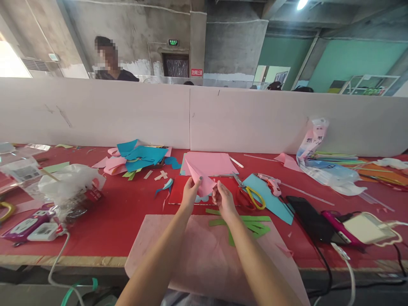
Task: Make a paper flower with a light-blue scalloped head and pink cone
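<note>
A folded pink paper (201, 178) is pinched between both my hands above the red table (121, 212). My left hand (190, 194) grips its left edge, fingers closed on it. My right hand (223, 197) holds its right lower corner, fingers also closed on the paper. Behind it lies a flat pink sheet (212, 162). Under my forearms spreads a large pale pink sheet (207, 255). Green paper strips (251, 224) lie just right of my right wrist. Yellow-handled scissors (250, 193) rest on a blue paper piece (270, 197).
Blue and pink paper scraps (137, 157) pile at the back left. A plastic bag (68, 180) and power strip (27, 227) sit far left. A glue gun (270, 182), black phone (310, 216) and white charger (366, 227) lie right. A white partition (191, 114) runs behind; a person (110, 59) stands beyond it.
</note>
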`<state>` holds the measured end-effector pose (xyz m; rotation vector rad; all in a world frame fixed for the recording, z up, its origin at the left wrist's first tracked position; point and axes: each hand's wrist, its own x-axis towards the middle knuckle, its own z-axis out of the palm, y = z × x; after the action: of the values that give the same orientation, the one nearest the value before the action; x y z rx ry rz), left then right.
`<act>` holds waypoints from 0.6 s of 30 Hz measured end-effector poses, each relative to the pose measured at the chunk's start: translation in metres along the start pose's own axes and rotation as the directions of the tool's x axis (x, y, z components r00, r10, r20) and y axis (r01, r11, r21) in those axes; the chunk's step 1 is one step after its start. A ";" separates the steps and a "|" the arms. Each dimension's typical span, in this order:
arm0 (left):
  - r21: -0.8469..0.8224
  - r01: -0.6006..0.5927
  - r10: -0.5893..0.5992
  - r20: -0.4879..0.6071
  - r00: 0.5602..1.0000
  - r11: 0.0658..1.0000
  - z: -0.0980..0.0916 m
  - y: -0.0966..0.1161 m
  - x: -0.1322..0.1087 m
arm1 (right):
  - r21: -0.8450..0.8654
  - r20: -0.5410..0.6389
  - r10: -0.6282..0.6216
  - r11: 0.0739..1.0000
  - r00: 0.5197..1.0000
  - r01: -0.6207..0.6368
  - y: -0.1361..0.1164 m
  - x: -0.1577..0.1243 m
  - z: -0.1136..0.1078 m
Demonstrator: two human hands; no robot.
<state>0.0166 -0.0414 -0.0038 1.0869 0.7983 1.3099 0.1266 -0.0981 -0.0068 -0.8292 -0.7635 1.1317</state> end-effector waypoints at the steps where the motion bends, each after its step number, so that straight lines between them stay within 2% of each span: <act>1: -0.018 0.001 -0.001 0.002 1.000 1.000 0.000 -0.001 0.000 | 0.018 0.010 0.002 1.000 1.000 -0.003 -0.001 0.000 0.000; 11: -0.054 0.033 -0.029 0.079 0.996 0.998 0.001 0.000 -0.002 | 0.048 -0.014 0.071 0.996 0.997 -0.071 0.005 0.002 -0.003; 14: -0.067 0.045 -0.038 0.099 0.994 0.997 0.002 0.001 -0.002 | 0.013 -0.027 0.099 0.995 0.995 -0.099 0.004 0.002 -0.002; 18: -0.081 0.036 -0.028 0.098 0.995 0.996 0.002 0.000 -0.003 | -0.047 -0.085 0.072 0.996 0.994 -0.077 0.004 0.001 0.000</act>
<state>0.0183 -0.0443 -0.0030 1.0601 0.6810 1.2432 0.1254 -0.0966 -0.0101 -0.9481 -0.6987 1.1406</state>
